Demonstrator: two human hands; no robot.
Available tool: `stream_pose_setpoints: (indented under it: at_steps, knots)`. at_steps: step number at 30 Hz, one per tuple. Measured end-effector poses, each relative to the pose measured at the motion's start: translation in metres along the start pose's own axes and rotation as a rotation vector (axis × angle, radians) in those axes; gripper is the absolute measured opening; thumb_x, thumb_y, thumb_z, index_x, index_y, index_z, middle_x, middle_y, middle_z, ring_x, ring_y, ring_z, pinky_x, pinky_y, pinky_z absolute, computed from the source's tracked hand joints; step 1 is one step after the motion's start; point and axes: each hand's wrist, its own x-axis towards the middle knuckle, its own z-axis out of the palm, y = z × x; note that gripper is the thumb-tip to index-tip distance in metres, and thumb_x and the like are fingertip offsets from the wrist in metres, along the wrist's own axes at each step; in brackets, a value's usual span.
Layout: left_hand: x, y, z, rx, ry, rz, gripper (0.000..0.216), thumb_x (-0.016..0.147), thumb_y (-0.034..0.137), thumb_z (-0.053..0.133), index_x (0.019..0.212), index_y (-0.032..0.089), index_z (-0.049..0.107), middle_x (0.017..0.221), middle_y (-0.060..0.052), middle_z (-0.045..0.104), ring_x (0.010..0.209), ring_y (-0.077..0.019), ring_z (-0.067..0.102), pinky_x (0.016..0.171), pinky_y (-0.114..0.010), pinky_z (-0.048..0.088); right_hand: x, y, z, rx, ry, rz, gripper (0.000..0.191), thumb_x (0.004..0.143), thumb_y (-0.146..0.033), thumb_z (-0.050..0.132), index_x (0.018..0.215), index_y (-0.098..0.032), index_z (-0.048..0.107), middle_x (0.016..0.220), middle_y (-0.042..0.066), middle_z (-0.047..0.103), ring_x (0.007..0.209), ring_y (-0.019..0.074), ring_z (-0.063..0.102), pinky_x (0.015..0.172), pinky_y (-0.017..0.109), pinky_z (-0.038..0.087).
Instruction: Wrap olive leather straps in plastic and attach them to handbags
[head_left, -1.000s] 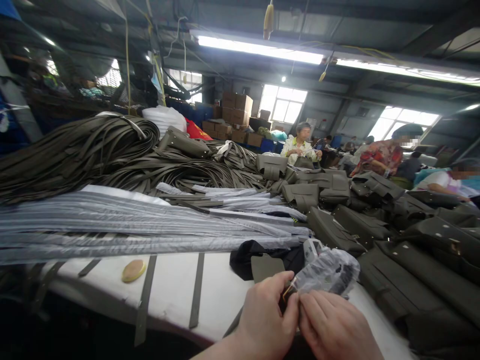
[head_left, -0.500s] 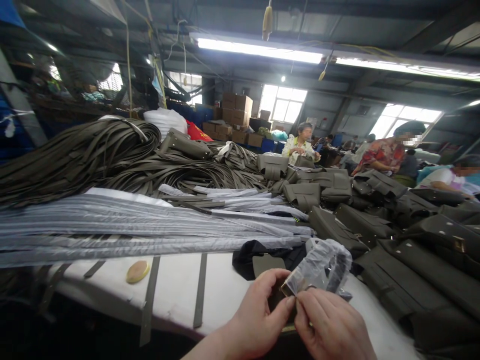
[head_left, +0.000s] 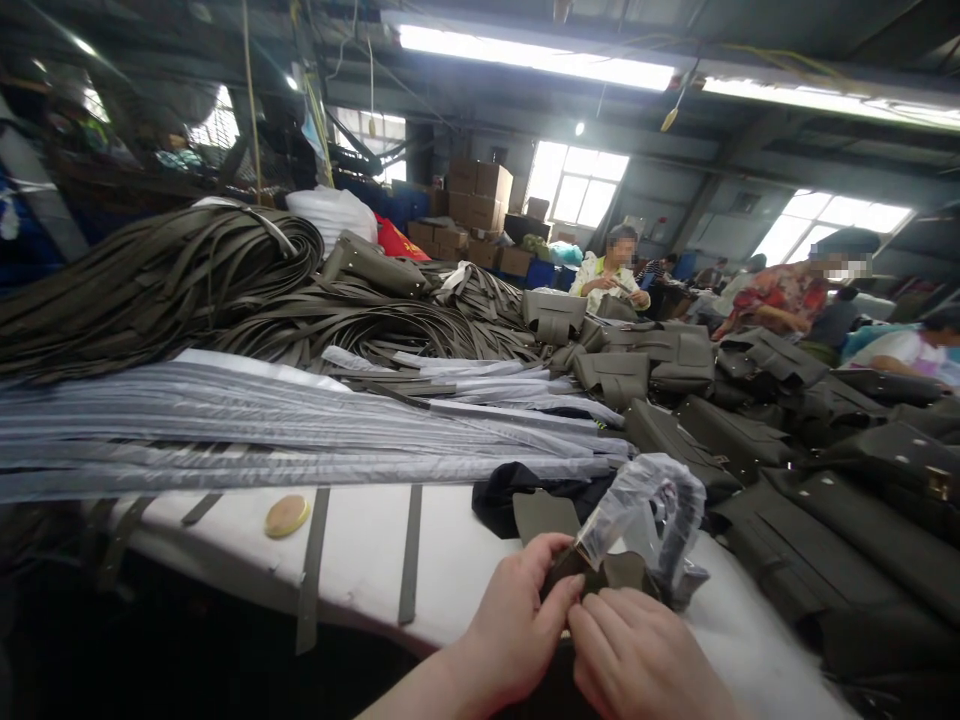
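Close in front of me, both hands are on a dark olive bag [head_left: 626, 572] whose handle [head_left: 679, 490] is wrapped in clear plastic. My left hand [head_left: 517, 610] pinches the bag's edge between thumb and fingers, near a small metal fitting. Beside it, my right hand [head_left: 630, 650] has its fingers curled onto the same bag, and its fingertips are partly hidden. Just beyond the hands lies a black cloth [head_left: 499, 505] with an olive flap piece [head_left: 545, 515].
Plastic-wrapped straps [head_left: 300, 440] cross the white table [head_left: 360, 545], with a coil of olive straps [head_left: 187, 265] behind. A round yellow-rimmed disc [head_left: 287, 516] and loose strips [head_left: 410, 555] lie at the front. Finished-looking bags [head_left: 810, 570] pile up on the right. Several people sit farther back.
My right hand has moved slightly left and down along the bag. The wrapped handle has turned, and more of the bag's olive body shows. The whole view has shifted a little.
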Motion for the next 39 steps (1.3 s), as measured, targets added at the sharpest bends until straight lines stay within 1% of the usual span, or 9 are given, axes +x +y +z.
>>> stream_pose_setpoints:
  at_steps: [8, 12, 16, 24, 28, 31, 33, 36, 39]
  knots:
    - [0.003, -0.006, -0.003, -0.518, -0.028, -0.181, 0.046, 0.085, 0.061, 0.061, 0.083, 0.016, 0.055, 0.052, 0.008, 0.041, 0.049, -0.0083, 0.031, 0.051, -0.023, 0.023, -0.008, 0.015, 0.002, 0.475, -0.039, 0.648, 0.020, 0.095, -0.030, 0.051, 0.085, -0.021, 0.066, 0.072, 0.001, 0.069, 0.061, 0.0148, 0.065, 0.056, 0.022, 0.050]
    - [0.006, -0.003, -0.008, -0.650, -0.094, -0.285, 0.054, 0.083, 0.068, 0.061, 0.076, 0.014, 0.056, 0.058, 0.006, 0.042, 0.050, -0.0068, 0.020, 0.052, -0.026, 0.013, 0.008, 0.016, 0.009, 0.967, 0.011, 0.822, 0.031, 0.098, -0.038, 0.047, 0.099, -0.017, 0.070, 0.085, 0.007, 0.074, 0.069, 0.0183, 0.069, 0.063, 0.027, 0.058]
    - [0.009, -0.007, -0.012, -0.736, -0.085, -0.381, 0.059, 0.078, 0.072, 0.063, 0.073, 0.014, 0.058, 0.051, 0.006, 0.038, 0.052, -0.0086, 0.024, 0.056, -0.025, 0.023, 0.016, 0.013, 0.017, 1.238, 0.024, 0.901, 0.031, 0.094, -0.042, 0.056, 0.103, -0.017, 0.072, 0.090, 0.009, 0.075, 0.072, 0.0201, 0.071, 0.065, 0.030, 0.060]
    - [0.012, -0.014, -0.003, -0.892, -0.027, -0.474, 0.053, 0.071, 0.065, 0.075, 0.072, 0.015, 0.056, 0.041, 0.011, 0.031, 0.048, -0.0083, 0.030, 0.055, -0.021, 0.025, 0.001, 0.005, 0.036, 0.325, 0.142, 0.720, 0.019, 0.095, -0.028, 0.053, 0.102, -0.018, 0.068, 0.089, 0.008, 0.074, 0.073, 0.0197, 0.071, 0.068, 0.030, 0.058]
    - [0.015, -0.022, 0.000, -0.788, -0.067, -0.474, 0.055, 0.075, 0.068, 0.068, 0.072, 0.016, 0.054, 0.038, 0.012, 0.031, 0.040, -0.0067, 0.030, 0.051, -0.021, 0.027, -0.002, 0.007, 0.037, 0.121, 0.068, 0.554, 0.025, 0.100, -0.022, 0.040, 0.106, -0.017, 0.064, 0.093, 0.009, 0.074, 0.076, 0.0217, 0.072, 0.065, 0.032, 0.056]
    - [0.018, -0.033, 0.006, -0.572, -0.038, -0.415, 0.058, 0.080, 0.071, 0.058, 0.092, 0.014, 0.058, 0.049, 0.006, 0.052, 0.034, -0.0068, 0.033, 0.043, -0.022, 0.029, -0.004, 0.010, 0.038, 0.030, -0.008, 0.460, 0.031, 0.103, -0.021, 0.031, 0.111, -0.016, 0.061, 0.096, 0.011, 0.073, 0.078, 0.0225, 0.072, 0.062, 0.033, 0.056]
    - [0.017, -0.039, 0.012, -0.369, 0.070, -0.297, 0.058, 0.084, 0.062, 0.057, 0.120, 0.016, 0.053, 0.083, -0.006, 0.070, 0.039, -0.0101, 0.048, 0.040, -0.024, 0.036, -0.006, 0.012, 0.040, 0.006, -0.023, 0.410, 0.033, 0.103, -0.020, 0.028, 0.115, -0.015, 0.059, 0.095, 0.011, 0.074, 0.076, 0.0218, 0.072, 0.061, 0.032, 0.055]
    - [0.010, -0.048, 0.017, -0.052, 0.186, 0.003, 0.051, 0.093, 0.040, 0.049, 0.140, 0.020, 0.046, 0.131, -0.015, 0.062, 0.090, -0.0230, 0.070, 0.076, -0.036, 0.058, -0.009, 0.014, 0.042, 0.039, -0.019, 0.389, 0.033, 0.103, -0.018, 0.028, 0.116, -0.016, 0.058, 0.094, 0.010, 0.073, 0.074, 0.0200, 0.072, 0.060, 0.030, 0.054]
    - [0.002, -0.055, 0.014, 0.177, 0.142, 0.241, 0.053, 0.094, 0.030, 0.044, 0.145, 0.014, 0.044, 0.145, -0.017, 0.052, 0.132, -0.0297, 0.051, 0.112, -0.045, 0.041, -0.013, 0.015, 0.042, 0.128, -0.057, 0.401, 0.029, 0.103, -0.018, 0.030, 0.113, -0.018, 0.057, 0.093, 0.007, 0.072, 0.075, 0.0193, 0.071, 0.063, 0.031, 0.053]
